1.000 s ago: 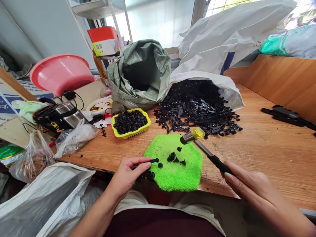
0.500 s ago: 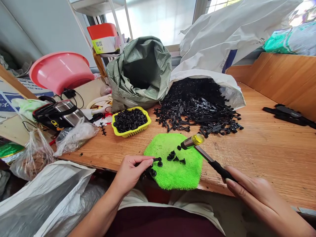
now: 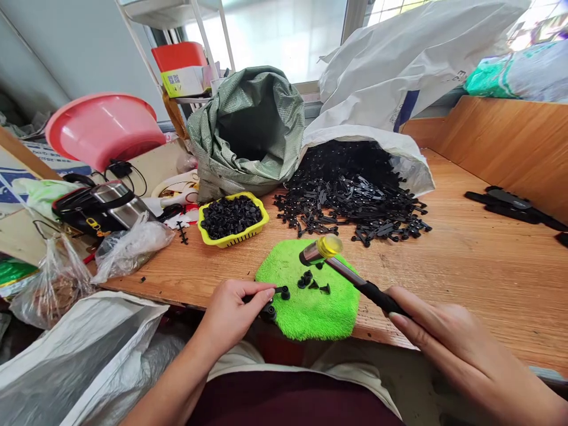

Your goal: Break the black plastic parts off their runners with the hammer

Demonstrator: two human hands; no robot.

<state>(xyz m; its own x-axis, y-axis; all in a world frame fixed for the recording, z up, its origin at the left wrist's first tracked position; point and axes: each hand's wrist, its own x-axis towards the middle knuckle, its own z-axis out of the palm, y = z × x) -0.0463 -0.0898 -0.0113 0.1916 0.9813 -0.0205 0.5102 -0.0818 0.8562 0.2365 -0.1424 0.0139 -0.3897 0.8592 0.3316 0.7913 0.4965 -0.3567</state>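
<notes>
My left hand (image 3: pixel 237 310) pinches a small black plastic strap (image 3: pixel 279 290) at the left side of a green cloth (image 3: pixel 319 316). A round black plug (image 3: pixel 285 294) sits at the end of that strap, and another dark round part shows just below my fingers. My right hand (image 3: pixel 426 322) is wrapped round the black grip of a mallet (image 3: pixel 341 269), whose head has one yellow face and one dark face. The mallet's head hangs over the back of the cloth. Several loose black plugs (image 3: pixel 306 278) lie on the cloth between the strap and the mallet.
Behind the cloth stands a yellow basket (image 3: pixel 235 239) full of black plugs. A heap of black straps (image 3: pixel 355 201) spills from a white sack (image 3: pixel 419 163). A green woven sack (image 3: pixel 204 148) gapes open at the back. Plastic bags (image 3: pixel 133 245) lie at left.
My right hand has moved left with the mallet, bringing its head closer to the strap. My left hand still pinches the strap. The whole view has shifted slightly.
</notes>
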